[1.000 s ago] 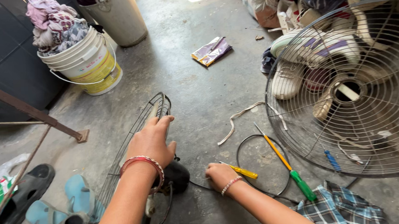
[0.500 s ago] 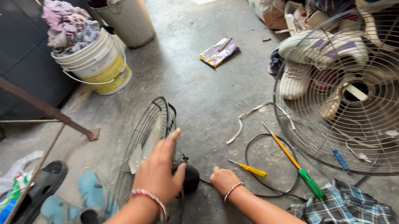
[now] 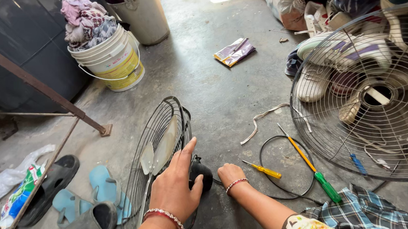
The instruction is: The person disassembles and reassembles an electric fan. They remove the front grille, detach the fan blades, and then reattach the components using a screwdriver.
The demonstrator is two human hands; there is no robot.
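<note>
Fan cage [image 3: 156, 145] upright on floor, blades inside. Left hand [image 3: 174, 187] flat on cage rim, fingers spread. Right hand [image 3: 230, 174] just right of cage by black motor [image 3: 200, 173], fingers curled; grip unclear. Risk: cage tipping, wires pinching fingers.

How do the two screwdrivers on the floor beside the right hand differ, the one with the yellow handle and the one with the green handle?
The yellow-handled screwdriver is shorter and lies close to the right hand; the green-handled screwdriver is clearly longer and lies farther off. The first has a bare metal shaft; the second's shaft looks orange. The green one crosses the black cable loop. Both lie flat on the concrete floor, tips pointing away up-left.
</note>
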